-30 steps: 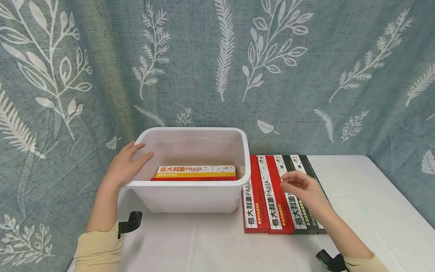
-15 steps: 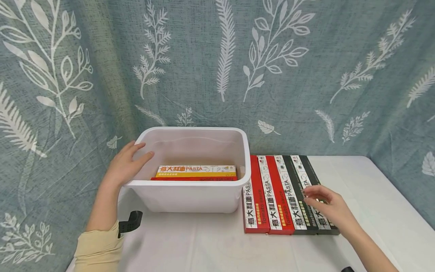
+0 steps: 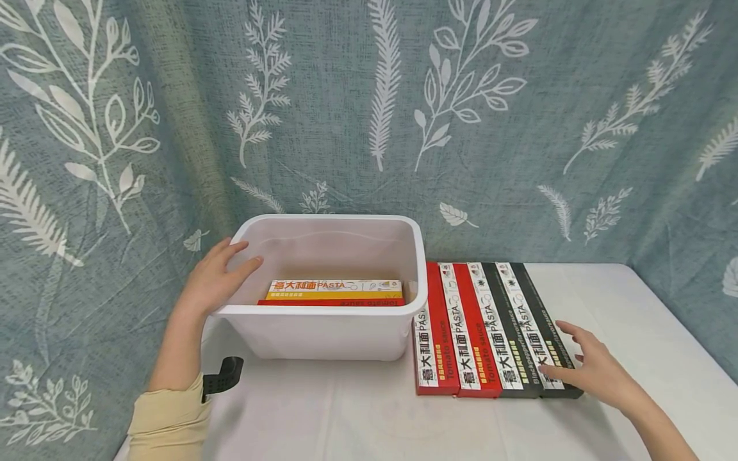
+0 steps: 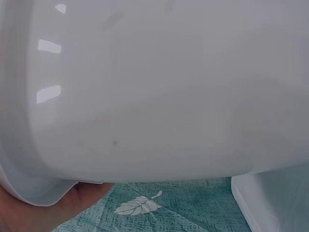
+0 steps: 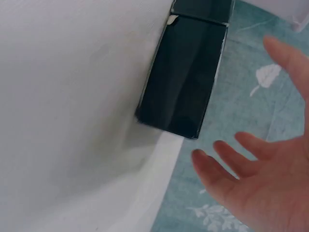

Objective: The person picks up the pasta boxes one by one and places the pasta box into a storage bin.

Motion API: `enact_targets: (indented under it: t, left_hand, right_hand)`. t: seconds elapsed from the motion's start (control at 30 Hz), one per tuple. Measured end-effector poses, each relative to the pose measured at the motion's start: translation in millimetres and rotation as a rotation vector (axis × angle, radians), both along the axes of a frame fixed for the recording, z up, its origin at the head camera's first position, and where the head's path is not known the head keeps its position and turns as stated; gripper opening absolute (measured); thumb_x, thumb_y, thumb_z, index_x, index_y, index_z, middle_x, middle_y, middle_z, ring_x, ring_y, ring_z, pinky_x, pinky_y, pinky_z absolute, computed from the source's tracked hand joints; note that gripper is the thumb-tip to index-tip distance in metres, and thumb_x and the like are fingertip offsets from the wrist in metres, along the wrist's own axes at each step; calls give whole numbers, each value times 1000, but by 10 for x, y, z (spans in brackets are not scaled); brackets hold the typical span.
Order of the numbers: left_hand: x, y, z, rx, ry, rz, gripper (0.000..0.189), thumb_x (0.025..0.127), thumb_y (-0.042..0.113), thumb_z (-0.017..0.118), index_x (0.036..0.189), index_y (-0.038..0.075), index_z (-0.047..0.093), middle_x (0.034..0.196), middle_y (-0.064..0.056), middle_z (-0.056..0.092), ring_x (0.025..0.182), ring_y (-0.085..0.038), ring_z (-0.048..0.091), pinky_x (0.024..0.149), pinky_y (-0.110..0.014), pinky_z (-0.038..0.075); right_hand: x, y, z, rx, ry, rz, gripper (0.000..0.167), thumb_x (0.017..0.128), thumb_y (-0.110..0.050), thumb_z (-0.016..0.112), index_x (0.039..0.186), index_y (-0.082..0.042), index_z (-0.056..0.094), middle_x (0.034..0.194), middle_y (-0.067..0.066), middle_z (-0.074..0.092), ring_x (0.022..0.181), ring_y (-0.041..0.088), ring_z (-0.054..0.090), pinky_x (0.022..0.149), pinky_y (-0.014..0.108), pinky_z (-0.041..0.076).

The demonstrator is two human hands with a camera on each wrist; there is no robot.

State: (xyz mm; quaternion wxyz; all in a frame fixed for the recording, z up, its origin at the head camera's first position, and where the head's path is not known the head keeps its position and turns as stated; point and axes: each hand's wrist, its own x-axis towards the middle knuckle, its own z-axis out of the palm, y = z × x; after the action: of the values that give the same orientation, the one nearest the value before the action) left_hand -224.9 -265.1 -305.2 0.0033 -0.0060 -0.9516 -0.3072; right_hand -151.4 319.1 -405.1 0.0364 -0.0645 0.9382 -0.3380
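My left hand point(image 3: 214, 282) holds the left rim of a white plastic bin point(image 3: 328, 333), its thumb and fingertips reaching over the edge. In the left wrist view, part of that hand point(image 4: 79, 200) shows under the rim beside the bin wall point(image 4: 154, 96). A white-and-yellow pasta box point(image 3: 334, 286) and a red one point(image 3: 331, 303) lie inside; the front rim hides their lower parts. My right hand point(image 3: 602, 371) spreads thumb and fingers over the near end of the rightmost black pasta box point(image 3: 533, 301). In the right wrist view its fingers stand apart from the dark box end point(image 5: 181, 77).
Left of that box lie another black pasta box point(image 3: 504, 342) and two red ones point(image 3: 478, 339), side by side, against the bin's right side. A white cloth point(image 3: 346, 410) covers the table. A patterned green curtain point(image 3: 346, 128) hangs behind.
My right hand has moved right and toward me, from above the middle boxes to the rightmost black box, and its fingers have spread. The left hand stays on the bin.
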Motion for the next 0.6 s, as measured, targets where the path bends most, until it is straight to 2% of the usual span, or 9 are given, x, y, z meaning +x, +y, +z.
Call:
enact_targets:
  t: [0.1, 0.23, 0.4, 0.6]
  left_hand:
    - [-2, 2, -1, -1, -1, -1, 75, 100, 51, 43, 150, -2, 30, 158, -29, 8, 140, -56, 11, 102, -75, 16]
    - [-2, -1, -8, 0, 1, -3, 75, 100, 51, 43, 150, -3, 30, 158, -30, 8, 139, -56, 11, 102, -75, 16]
    - [5, 7, -6, 5, -3, 0, 75, 100, 52, 44, 150, -2, 30, 158, -29, 7, 140, -56, 11, 102, -75, 16]
    - [16, 14, -6, 14, -6, 3, 76, 99, 53, 44, 151, -2, 30, 158, -28, 7, 140, -56, 11, 102, -75, 15]
  right_hand:
    - [13, 46, -47, 15, -67, 13, 106, 78, -32, 81, 147, 15, 16, 142, 42, 25, 124, 59, 31, 92, 67, 40]
    - [14, 83, -104, 19, -136, 34, 111, 78, -32, 81, 147, 16, 9, 142, 43, 21, 124, 59, 30, 92, 69, 37]
    - [-5, 94, -153, -6, -130, 92, 111, 76, -28, 83, 145, 20, 10, 140, 44, 26, 126, 57, 33, 95, 70, 33]
    - [-26, 93, -158, 19, -158, 90, 114, 76, -29, 83, 143, 23, 8, 139, 47, 25, 126, 60, 32, 95, 71, 33]
